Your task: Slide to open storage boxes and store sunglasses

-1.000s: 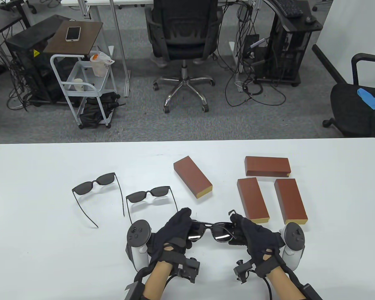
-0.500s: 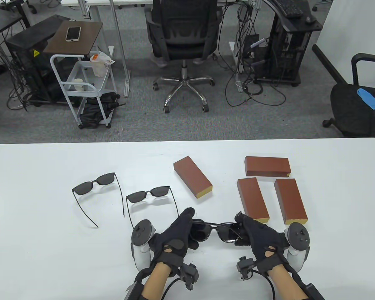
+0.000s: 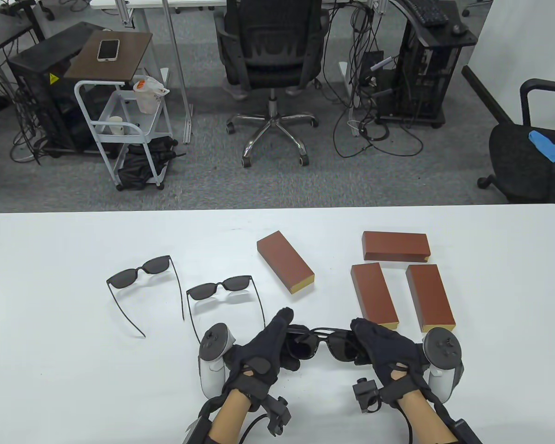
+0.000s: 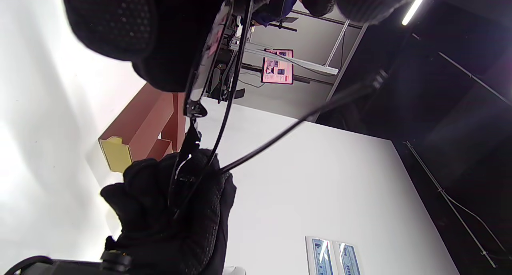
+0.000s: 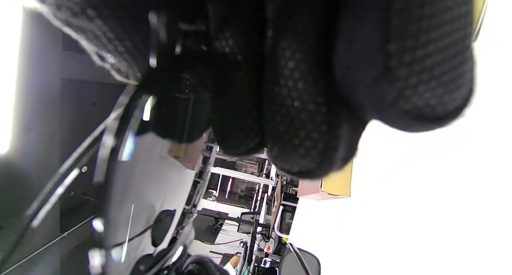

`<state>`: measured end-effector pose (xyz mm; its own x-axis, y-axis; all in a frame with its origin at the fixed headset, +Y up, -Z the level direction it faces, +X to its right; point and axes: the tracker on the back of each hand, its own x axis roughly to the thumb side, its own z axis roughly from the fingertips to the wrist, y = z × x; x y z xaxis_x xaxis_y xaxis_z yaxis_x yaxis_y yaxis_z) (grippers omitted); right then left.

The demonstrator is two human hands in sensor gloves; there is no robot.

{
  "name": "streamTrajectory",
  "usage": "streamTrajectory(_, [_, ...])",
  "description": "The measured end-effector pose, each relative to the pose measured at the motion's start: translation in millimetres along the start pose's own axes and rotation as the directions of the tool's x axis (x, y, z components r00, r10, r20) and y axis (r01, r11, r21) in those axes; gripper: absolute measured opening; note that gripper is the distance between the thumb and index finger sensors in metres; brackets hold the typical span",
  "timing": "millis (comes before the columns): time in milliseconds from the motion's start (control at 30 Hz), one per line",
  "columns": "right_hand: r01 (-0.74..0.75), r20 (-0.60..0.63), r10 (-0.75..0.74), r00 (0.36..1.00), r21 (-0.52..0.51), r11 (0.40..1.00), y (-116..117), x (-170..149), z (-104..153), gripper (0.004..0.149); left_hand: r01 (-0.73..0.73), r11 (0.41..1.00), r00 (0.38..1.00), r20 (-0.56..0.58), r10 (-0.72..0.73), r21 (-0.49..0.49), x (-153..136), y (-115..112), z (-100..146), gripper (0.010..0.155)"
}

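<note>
This is an office or lab workroom with grey carpet. Beyond the white table [image 3: 51, 240] stands a black swivel chair [image 3: 270, 51]; left of the chair is a white trolley [image 3: 120, 125], right of it a computer rack [image 3: 416, 78] trailing loose cables [image 3: 374, 134].

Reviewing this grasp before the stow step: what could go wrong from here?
1. Both the left hand and right hand grip the held sunglasses right at the lenses; smudging or flexing the thin frame seems possible.
2. All four storage boxes look closed, and no hand is free to slide one open.
3. The nearest loose sunglasses lie by the left hand; its temple could get knocked.
</note>
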<state>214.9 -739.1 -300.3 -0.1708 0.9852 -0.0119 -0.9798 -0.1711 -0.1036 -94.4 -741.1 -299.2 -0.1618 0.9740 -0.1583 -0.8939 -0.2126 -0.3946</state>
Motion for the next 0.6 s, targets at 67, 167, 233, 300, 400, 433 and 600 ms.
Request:
streamTrajectory(67, [-0.016,0.001,0.016,1.000,-0.003,1.000,-1,0,-1,0.042,-0.003,1.000,1.000,-0.005,0.003,-0.017,0,0,0,0.078])
streamTrajectory(167, [-0.047,0.007,0.047,0.999,-0.006,0.999,-1,1,-1,0.042,0.001,1.000,1.000,-0.015,-0.001,-0.031,0,-1,0,0.077])
streamTrajectory(233, [-0.062,0.014,0.063,0.998,-0.008,0.998,-2,1,-1,0.042,0.016,0.999,1.000,-0.022,-0.017,-0.030,0,-1,0,0.074])
streamTrajectory(300, [-0.069,0.016,0.070,0.997,-0.009,0.998,-2,2,-1,0.042,0.042,0.999,0.999,-0.032,-0.042,-0.019,1,0,-1,0.070])
streamTrajectory(400, [-0.105,0.039,0.106,0.994,-0.014,0.994,-3,4,-2,0.042,0.117,0.993,0.992,-0.055,-0.115,0.025,2,2,-2,0.063])
streamTrajectory(433, [-0.132,0.052,0.133,0.990,-0.018,0.991,-3,6,-2,0.042,0.139,0.990,0.989,-0.063,-0.136,0.040,2,3,-3,0.061])
streamTrajectory(600, [-0.221,0.132,0.226,0.965,-0.056,0.974,-2,15,0,0.042,0.145,0.987,0.987,-0.085,-0.140,0.065,-1,5,-3,0.053])
